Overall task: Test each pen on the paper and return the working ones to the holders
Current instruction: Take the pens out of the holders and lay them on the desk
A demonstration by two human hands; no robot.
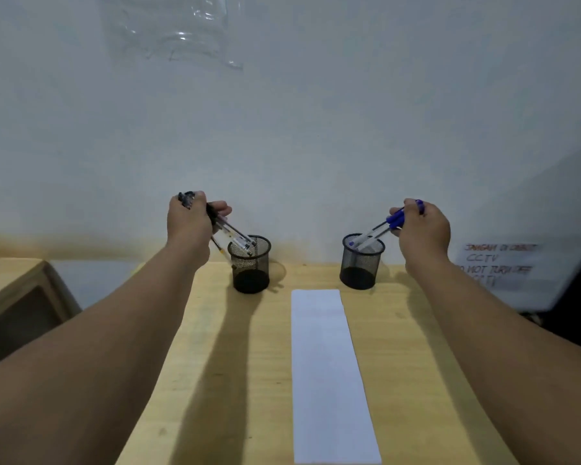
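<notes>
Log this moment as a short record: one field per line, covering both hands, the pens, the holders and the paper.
left hand: grips a bunch of black-capped pens, tips angled into the left holder
right hand: grips a bunch of blue-capped pens, tips angled into the right holder
holders: two black mesh cups, upright, at the table's far edge
paper: white strip lying flat between the arms, no marks visible
table: light wood

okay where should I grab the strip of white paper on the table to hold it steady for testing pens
Press the paper flat from above at its near end; it lies flat and lengthwise toward you, leaving the far part, near the holders, free for scribbling.
</notes>
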